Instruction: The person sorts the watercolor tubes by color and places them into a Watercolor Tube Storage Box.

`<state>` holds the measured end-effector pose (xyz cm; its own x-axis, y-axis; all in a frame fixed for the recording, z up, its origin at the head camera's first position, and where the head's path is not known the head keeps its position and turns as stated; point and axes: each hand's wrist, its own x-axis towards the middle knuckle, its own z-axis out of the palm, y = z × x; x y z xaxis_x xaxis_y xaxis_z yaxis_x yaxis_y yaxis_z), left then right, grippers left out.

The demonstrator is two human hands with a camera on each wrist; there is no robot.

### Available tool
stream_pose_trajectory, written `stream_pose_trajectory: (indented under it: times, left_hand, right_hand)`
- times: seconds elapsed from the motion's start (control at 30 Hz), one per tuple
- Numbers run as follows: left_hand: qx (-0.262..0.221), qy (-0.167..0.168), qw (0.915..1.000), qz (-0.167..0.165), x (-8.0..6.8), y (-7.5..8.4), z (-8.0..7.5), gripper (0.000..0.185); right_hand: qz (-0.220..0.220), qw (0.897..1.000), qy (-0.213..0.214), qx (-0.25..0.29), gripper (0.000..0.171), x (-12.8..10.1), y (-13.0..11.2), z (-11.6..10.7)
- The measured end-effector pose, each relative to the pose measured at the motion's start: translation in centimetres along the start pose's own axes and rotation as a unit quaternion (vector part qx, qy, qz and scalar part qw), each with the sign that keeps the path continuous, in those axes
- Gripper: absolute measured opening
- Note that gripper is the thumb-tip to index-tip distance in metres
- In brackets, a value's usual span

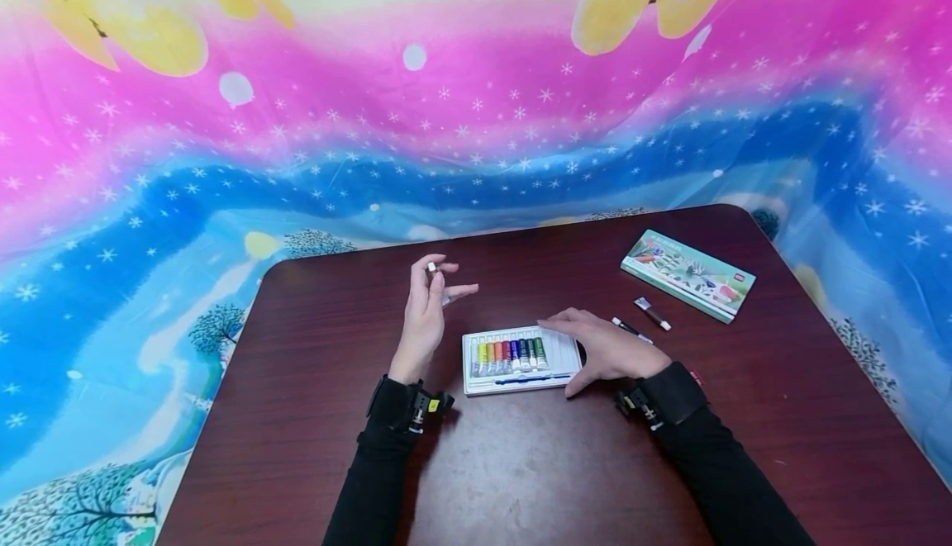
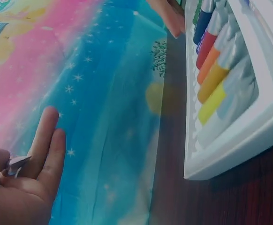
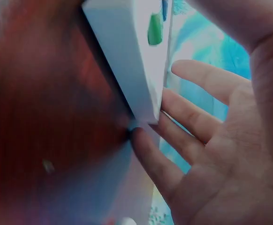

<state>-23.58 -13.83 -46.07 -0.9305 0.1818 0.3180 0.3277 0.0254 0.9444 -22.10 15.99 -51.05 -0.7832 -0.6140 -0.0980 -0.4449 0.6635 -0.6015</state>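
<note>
Tray (image 1: 562,353) looks light, stiff, best held at three o'clock. Left hand (image 1: 424,316) pinches a tube (image 1: 432,268); right hand (image 1: 613,349) spreads wide.

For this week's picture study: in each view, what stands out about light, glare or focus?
Head: a pale patch of glare on the tabletop, nearer the camera than the white tray; left wrist: soft image, with the paint tubes lacking crisp detail; right wrist: tabletop smeared by blur, the tray's white surface washed out, the right hand comparatively clearer.
</note>
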Motion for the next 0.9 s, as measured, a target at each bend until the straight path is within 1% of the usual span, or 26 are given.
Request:
stream_pose_trajectory:
  times: [0.1,0.23,0.3,0.37,0.47,0.53,0.6,0.7,0.77,0.83,0.9]
  left_hand:
    - [-0.005,0.009,0.9999,-0.005,0.02,-0.01,-0.02,0.039]
    - [0.012,0.028,0.9994,-0.018,0.06,-0.05,-0.06,0.038]
    - [0.019,0.031,0.9991,-0.021,0.06,-0.14,-0.04,0.036]
    - [0.005,0.031,0.9992,-0.026,0.06,-0.24,-0.02,0.036]
    - [-0.026,0.018,0.999,-0.032,0.05,-0.41,0.02,0.037]
    - [-0.037,0.006,0.9986,-0.038,-0.02,-0.42,0.0,0.04]
    - [-0.031,-0.01,0.9985,-0.044,-0.12,-0.27,-0.02,0.046]
    - [0.0,-0.034,0.9983,-0.048,-0.23,0.15,-0.09,0.055]
    - [0.01,-0.046,0.9976,-0.05,-0.24,0.26,-0.19,0.059]
    - [0.009,-0.054,0.9971,-0.053,-0.23,0.35,-0.28,0.061]
    - [-0.004,-0.058,0.9966,-0.058,-0.23,0.37,-0.34,0.063]
  right_hand:
    - [0.002,1.0,0.004,-0.013,0.103,-0.31,0.08,-0.4]
    - [0.001,1.0,0.009,-0.028,0.101,-0.41,0.22,-0.53]
    - [0.003,0.999,0.009,-0.031,0.1,-0.36,0.32,-0.46]
    - [0.003,0.999,0.01,-0.036,0.099,-0.33,0.46,-0.37]
    - [0.009,0.999,0.009,-0.036,0.099,-0.27,0.57,-0.32]
    - [0.01,0.999,0.006,-0.036,0.099,-0.22,0.61,-0.3]
    - [0.014,0.999,0.003,-0.034,0.099,-0.16,0.61,-0.3]
    - [0.014,0.999,0.0,-0.034,0.099,-0.1,0.69,-0.29]
    - [0.015,0.999,-0.001,-0.033,0.099,-0.07,0.73,-0.32]
    - [0.017,0.999,-0.002,-0.033,0.099,-0.07,0.75,-0.37]
    - [0.017,0.999,-0.002,-0.033,0.099,-0.1,0.74,-0.41]
